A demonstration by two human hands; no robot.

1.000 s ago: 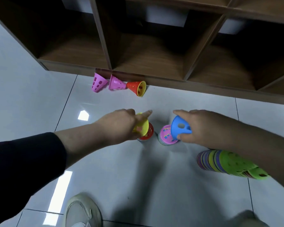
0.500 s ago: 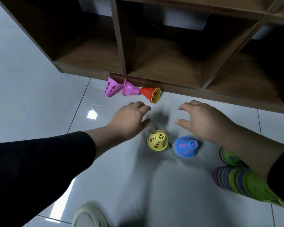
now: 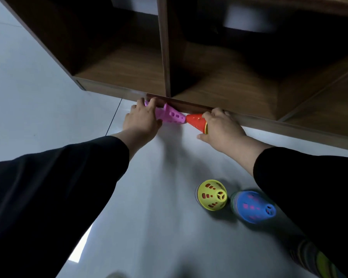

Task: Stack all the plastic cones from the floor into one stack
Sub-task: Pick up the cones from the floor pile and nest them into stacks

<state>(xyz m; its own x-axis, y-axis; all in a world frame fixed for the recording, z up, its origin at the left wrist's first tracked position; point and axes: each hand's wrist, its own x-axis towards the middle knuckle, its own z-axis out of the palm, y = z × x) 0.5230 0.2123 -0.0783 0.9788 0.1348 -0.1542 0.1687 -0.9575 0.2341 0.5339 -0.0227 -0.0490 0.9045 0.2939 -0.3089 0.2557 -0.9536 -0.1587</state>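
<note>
The left hand (image 3: 143, 119) lies over the pink cones (image 3: 170, 115) at the foot of the wooden shelf unit (image 3: 189, 106), its fingers curled round the wide end of the nearer one; a second pink rim shows just beyond the fingertips, so there seem to be two pink cones lying on their sides, though how they sit together is hidden by the hand. The right hand (image 3: 221, 127) grips the red cone (image 3: 197, 121) at its wide end, thumb below and fingers above, with the cone's narrow tip pointing at the pink cones and nearly touching them. All three lie on the floor (image 3: 48, 97) hard against the shelf unit's base board.

Well away from the shelf unit, toward the person, two short stacks stand upright just beside each other: one topped by a yellow cone (image 3: 211, 194), one topped by a blue cone (image 3: 253, 206). Farther still from the shelf unit, at the lower right edge of the view, a long multicoloured stack (image 3: 317, 261) lies on its side, partly cut off and blurred.

As a judgement, the task is well advanced but unfinished. Most cones are already nested, yet they sit in three separate stacks, not one. What remains: lift the pink and red cones now in hand, add them to a stack, then merge the yellow-topped, blue-topped and long stacks into a single column.
</note>
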